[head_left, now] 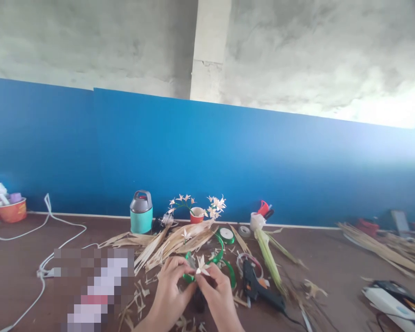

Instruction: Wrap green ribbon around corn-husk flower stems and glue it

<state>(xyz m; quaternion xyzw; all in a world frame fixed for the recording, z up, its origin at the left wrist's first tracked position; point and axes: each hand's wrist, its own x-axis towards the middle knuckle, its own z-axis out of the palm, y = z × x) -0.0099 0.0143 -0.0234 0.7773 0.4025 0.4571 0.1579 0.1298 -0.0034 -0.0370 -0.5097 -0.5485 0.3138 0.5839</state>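
Observation:
A small pale flower with pointed petals point(201, 265), which looks made of dried husk, is held up between my two hands above the table. My right hand point(218, 291) pinches it near its base with thumb and forefinger. From the other side my left hand point(173, 288) closes its fingertips at the same base; the exact grip is partly hidden. Green ribbon point(231, 272) curls behind and beside the hands, leading toward a ribbon spool point(226, 235). Just beyond the fingers another pale flower point(186, 235) shows against the husks.
Dried husks point(183, 242) and scraps cover the table's middle. A black glue gun point(259, 286) lies right of my hands, its cord trailing. Behind stand a teal lidded container point(141, 216) and a red cup point(197, 215) with flower sprays. A white cable point(60, 251) winds at left.

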